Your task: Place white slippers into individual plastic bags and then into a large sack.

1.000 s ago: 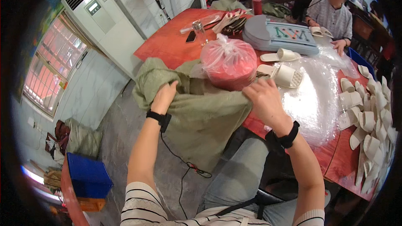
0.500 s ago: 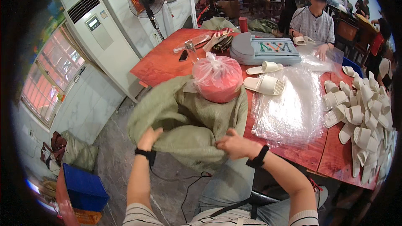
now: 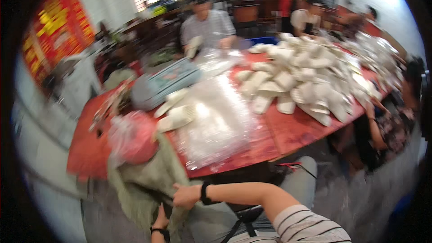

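Frame heavily motion-blurred. Olive-green cloth sack (image 3: 144, 184) hangs off the near edge of the red bench (image 3: 297, 128), at 7 o'clock in the view. Right hand (image 3: 185, 195) grips the sack's fabric, fingers curled shut on a fold; black band at the wrist. Left hand (image 3: 160, 219) sits just below at 6 o'clock, pressed against the same cloth; blur hides whether its fingers close on it, cannot tell.

Containers: pink translucent bag (image 3: 130, 137), tied and full, rests on the bench at 9 o'clock, touching the sack's upper edge; contents not readable. Clear plastic bags (image 3: 216, 126) lie flat in a pile at centre, just right of the pink bag. Grey-blue box-shaped machine (image 3: 164, 85) at 10 o'clock. Large heap of white moulded pieces (image 3: 310, 81) spreads over the bench from 12 to 2 o'clock, loose, not bagged; a few lie beside the machine.

Other people sit along the far side of the bench.
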Action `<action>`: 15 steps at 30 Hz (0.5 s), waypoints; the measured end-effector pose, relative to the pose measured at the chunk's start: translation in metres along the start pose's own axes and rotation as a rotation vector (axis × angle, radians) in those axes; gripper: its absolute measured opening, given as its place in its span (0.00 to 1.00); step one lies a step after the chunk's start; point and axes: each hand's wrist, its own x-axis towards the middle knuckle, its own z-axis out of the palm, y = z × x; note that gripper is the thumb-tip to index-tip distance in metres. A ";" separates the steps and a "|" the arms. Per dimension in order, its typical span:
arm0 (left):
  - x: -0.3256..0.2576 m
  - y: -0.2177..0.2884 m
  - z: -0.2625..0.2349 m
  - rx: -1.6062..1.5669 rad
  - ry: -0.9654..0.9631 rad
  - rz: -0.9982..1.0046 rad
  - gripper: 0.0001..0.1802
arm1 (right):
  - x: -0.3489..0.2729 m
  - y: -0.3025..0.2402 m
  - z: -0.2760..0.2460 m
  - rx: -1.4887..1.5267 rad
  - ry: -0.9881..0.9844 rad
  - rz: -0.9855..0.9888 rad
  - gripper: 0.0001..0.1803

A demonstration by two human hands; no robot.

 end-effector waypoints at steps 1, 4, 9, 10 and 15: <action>0.016 0.006 0.014 -0.161 0.115 0.265 0.46 | 0.000 0.001 -0.005 0.080 -0.031 0.018 0.06; 0.039 0.010 0.022 -0.095 -0.026 0.319 0.42 | -0.025 0.012 -0.003 0.056 0.062 0.059 0.07; 0.043 0.030 0.008 -0.010 -0.144 0.268 0.33 | -0.064 0.037 0.009 -0.144 0.092 0.214 0.05; 0.047 0.035 0.007 0.011 -0.170 0.260 0.31 | -0.076 0.044 0.014 -0.141 0.016 0.282 0.06; -0.002 0.000 -0.025 0.099 -0.125 0.098 0.23 | -0.096 0.047 -0.010 0.093 0.251 0.043 0.26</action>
